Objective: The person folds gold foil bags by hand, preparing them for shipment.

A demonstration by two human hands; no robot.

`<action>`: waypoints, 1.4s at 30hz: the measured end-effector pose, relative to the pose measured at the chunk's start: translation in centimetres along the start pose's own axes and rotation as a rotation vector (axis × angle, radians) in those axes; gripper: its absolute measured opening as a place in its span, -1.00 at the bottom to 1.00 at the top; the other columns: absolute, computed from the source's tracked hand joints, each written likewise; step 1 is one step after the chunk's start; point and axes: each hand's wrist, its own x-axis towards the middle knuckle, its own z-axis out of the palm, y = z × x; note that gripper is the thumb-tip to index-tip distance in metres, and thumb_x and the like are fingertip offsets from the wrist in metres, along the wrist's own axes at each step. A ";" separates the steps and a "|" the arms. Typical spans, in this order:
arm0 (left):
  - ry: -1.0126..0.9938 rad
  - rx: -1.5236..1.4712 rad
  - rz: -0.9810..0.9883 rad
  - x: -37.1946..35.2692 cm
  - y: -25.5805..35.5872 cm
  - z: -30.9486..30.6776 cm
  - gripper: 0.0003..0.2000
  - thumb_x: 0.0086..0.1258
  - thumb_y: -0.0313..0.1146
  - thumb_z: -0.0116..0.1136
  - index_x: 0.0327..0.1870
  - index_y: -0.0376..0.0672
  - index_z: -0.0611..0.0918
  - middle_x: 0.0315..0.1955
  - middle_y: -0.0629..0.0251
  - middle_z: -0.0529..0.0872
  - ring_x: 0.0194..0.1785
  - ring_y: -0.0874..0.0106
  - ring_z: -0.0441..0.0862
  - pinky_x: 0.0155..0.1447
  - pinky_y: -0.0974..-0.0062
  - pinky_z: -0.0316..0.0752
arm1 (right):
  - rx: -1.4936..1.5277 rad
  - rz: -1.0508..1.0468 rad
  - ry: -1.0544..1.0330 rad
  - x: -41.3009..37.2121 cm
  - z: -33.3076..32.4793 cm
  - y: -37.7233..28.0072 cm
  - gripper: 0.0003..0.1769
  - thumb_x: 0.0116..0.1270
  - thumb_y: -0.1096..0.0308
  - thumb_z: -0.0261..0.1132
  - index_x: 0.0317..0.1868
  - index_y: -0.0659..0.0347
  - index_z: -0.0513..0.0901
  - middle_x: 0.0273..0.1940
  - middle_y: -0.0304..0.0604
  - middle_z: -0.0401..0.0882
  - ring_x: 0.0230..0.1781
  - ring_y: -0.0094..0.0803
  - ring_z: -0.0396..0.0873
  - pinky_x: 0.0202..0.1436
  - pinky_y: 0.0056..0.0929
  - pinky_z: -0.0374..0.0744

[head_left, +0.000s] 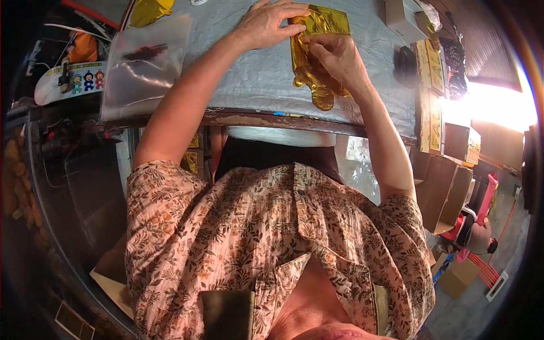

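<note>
Head view, looking down past a floral-print shirt (272,238) to the work surface. We saw both forearms reaching to a gold foil sheet (317,85) that lay crumpled on the grey-covered table (255,73), near its front edge and slightly right of centre. The left hand (266,24) had its fingers bent and drawn together, the tips closed on the upper edge of the foil. The right hand (338,56) rested on the sheet's middle, its thumb and fingers pinched together on a fold. The two hands lay just beside each other, almost touching. The lower end of the foil hung free below the right hand, twisted and glossy.

To the left of the arms we noted a clear plastic bag (144,62) lying flat on the table, and beyond it a second gold piece (148,10) at the far edge. A stack of gold-printed sheets (433,68) stood along the right side, with a white box (401,17) behind it. A cardboard box (447,192) sat below table level on the right.
</note>
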 end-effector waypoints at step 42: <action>0.243 0.089 -0.018 -2.0 2.2 -2.3 -0.86 0.44 -0.43 0.32 -0.05 -0.20 0.70 0.01 0.22 0.78 0.07 0.17 0.76 0.19 0.28 0.62 | 0.002 -0.038 0.001 0.1 -0.1 1.2 -0.61 0.46 0.40 0.25 0.23 0.16 0.79 -0.24 -0.23 0.81 -0.36 -0.60 0.61 -0.14 -0.48 0.63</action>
